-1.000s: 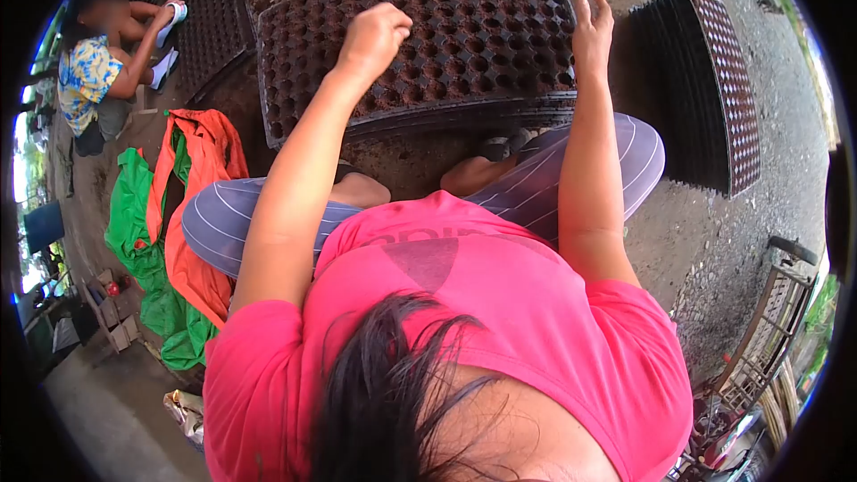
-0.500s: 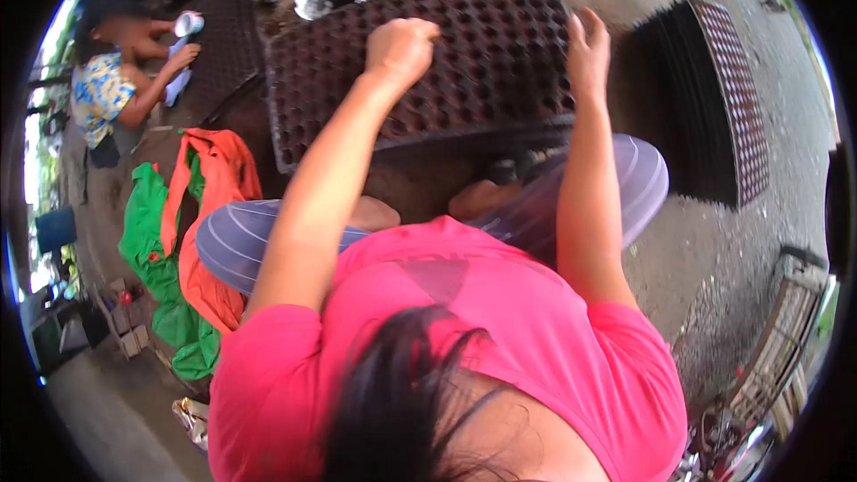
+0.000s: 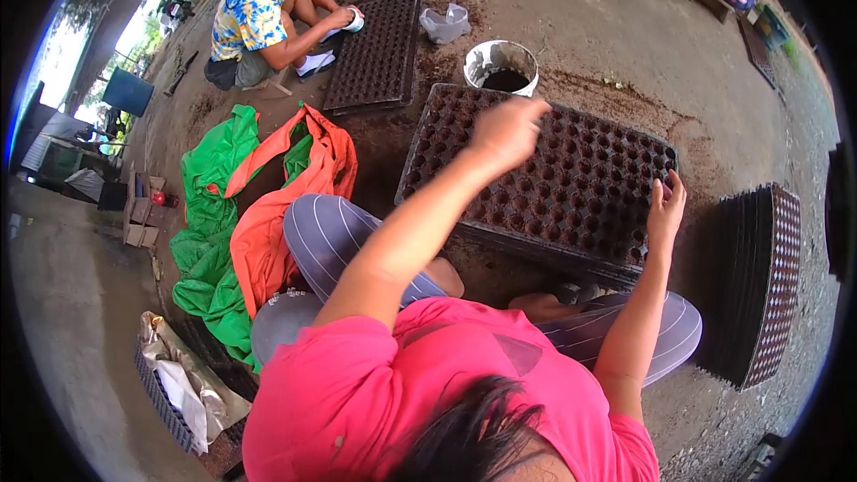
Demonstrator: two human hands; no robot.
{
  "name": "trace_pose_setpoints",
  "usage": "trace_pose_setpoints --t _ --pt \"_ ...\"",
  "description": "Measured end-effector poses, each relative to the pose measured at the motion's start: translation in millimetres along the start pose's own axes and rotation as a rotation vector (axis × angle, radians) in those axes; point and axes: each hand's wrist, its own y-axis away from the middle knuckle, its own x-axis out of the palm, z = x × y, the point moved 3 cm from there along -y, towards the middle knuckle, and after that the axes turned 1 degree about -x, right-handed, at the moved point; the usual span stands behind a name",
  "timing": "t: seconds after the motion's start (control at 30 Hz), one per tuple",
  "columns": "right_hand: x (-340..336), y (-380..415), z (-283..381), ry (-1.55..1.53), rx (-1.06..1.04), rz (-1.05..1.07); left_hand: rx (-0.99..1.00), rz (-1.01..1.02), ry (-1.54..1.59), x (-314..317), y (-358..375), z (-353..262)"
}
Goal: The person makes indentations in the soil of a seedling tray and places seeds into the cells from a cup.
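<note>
A dark seedling tray [image 3: 580, 180] full of small round cells lies in front of my knees, with brown soil in its cells. My left hand [image 3: 511, 132] is closed above the tray's upper middle, fingertips pressed together; whatever they hold, if anything, is too small to make out. At the tray's right edge is my right hand [image 3: 665, 217], its fingers apart and slightly curled. Just beyond the tray's far edge stands a whitish bucket [image 3: 533, 80] with dark soil inside.
A tall stack of trays [image 3: 759, 286] stands at right. Green cloth [image 3: 214, 250] and orange cloth [image 3: 268, 214] lie by my left knee. A seated person [image 3: 254, 22] holds a white cup [image 3: 354, 20] beside another tray [image 3: 373, 54]. A plastic bag [image 3: 445, 25] lies near the bucket.
My view has tilted up and turned, so the tray sits lower and further right and more ground shows. My left hand stays closed over the tray; my right stays at its right edge.
</note>
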Motion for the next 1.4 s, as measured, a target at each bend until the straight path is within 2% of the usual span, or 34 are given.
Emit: trace_pose_setpoints --t 0.03,0.07,0.1,0.13,0.2,0.23,0.27,0.3,0.33,0.37,0.43,0.53,0.57,0.63,0.67,0.7,0.77,0.8,0.87,1.0,1.07,1.1,1.13,1.17,1.2,1.23,1.3,1.33,1.37,1.4 --pt "0 1 2 0.001 0.0 0.001 -0.139 -0.024 -0.041 -26 -3 24" --pt "1 3 5 0.055 -0.019 0.032 -0.426 0.022 0.094 -42 -5 70" --pt "4 3 10 0.108 -0.042 0.064 -0.459 -0.177 -0.073 -59 6 118" --pt "4 5 15 0.124 -0.011 0.131 -0.648 -0.121 -0.173 -75 14 169" --pt "11 7 8 0.214 -0.094 0.128 -0.449 0.115 -0.201 -107 44 224" --pt "14 9 5 0.311 -0.162 0.135 -0.426 0.13 -0.122 -119 63 242" --pt "15 11 4 0.389 -0.098 0.226 -0.448 0.163 -0.16 -134 80 251" --pt "15 15 16 0.387 -0.096 0.227 -0.494 0.176 -0.171 -149 99 258" --pt "16 21 32 0.527 0.006 0.302 -0.519 0.145 -0.229 -163 119 257" --pt "20 25 40 0.665 0.105 0.377 -0.676 0.168 -0.249 -174 136 258" --pt "32 28 21 0.649 0.105 0.417 -0.849 0.292 -0.281 -177 172 292" --pt "35 26 20 0.701 0.114 0.421 -0.848 0.333 -0.273 -166 194 320" --pt "36 23 18 0.704 0.106 0.419 -0.851 0.326 -0.267 -168 192 306" --pt "36 22 15 0.616 0.102 0.364 -0.84 0.446 -0.355 -170 182 260" --pt "36 21 16 0.592 0.091 0.353 -0.73 0.489 -0.333 -156 196 291" --pt "36 21 16 0.598 0.094 0.356 -0.732 0.496 -0.329 -149 198 301" --pt "40 21 16 0.512 0.041 0.323 -0.886 0.584 -0.153 -140 205 311" --pt "41 20 16 0.519 0.024 0.323 -0.887 0.587 -0.153 -143 201 297" --pt "43 21 15 0.511 0.02 0.326 -1.028 0.604 -0.123 -147 192 273" --pt "36 22 18 0.504 0.024 0.318 -0.962 0.637 -0.168 -137 188 272" --pt "32 21 18 0.505 0.026 0.298 -0.698 0.505 -0.25 -149 180 281" --pt "31 20 17 0.508 0.028 0.299 -0.711 0.352 -0.243 -166 176 288" --pt "30 18 15 0.493 0.004 0.271 -0.562 0.208 -0.222 -186 166 299" --pt "30 18 13 0.48 -0.022 0.248 -0.62 0.065 -0.152 -217 155 269" --pt "30 18 14 0.464 -0.04 0.23 -0.495 -0.067 -0.218 -248 143 230" --pt "33 15 10 0.454 -0.062 0.214 -0.303 -0.147 -0.453 -271 141 255" --pt "38 11 4 0.425 -0.125 0.205 -0.149 -0.336 -0.381 -313 146 255" --pt "41 9 2 0.432 -0.148 0.199 -0.48 -0.318 -0.109 -325 153 254" --pt "44 10 6 0.44 -0.165 0.199 -0.54 -0.39 -0.008 -328 161 242" --pt "46 11 4 0.438 -0.194 0.201 -0.575 -0.449 0.113 -316 177 255"
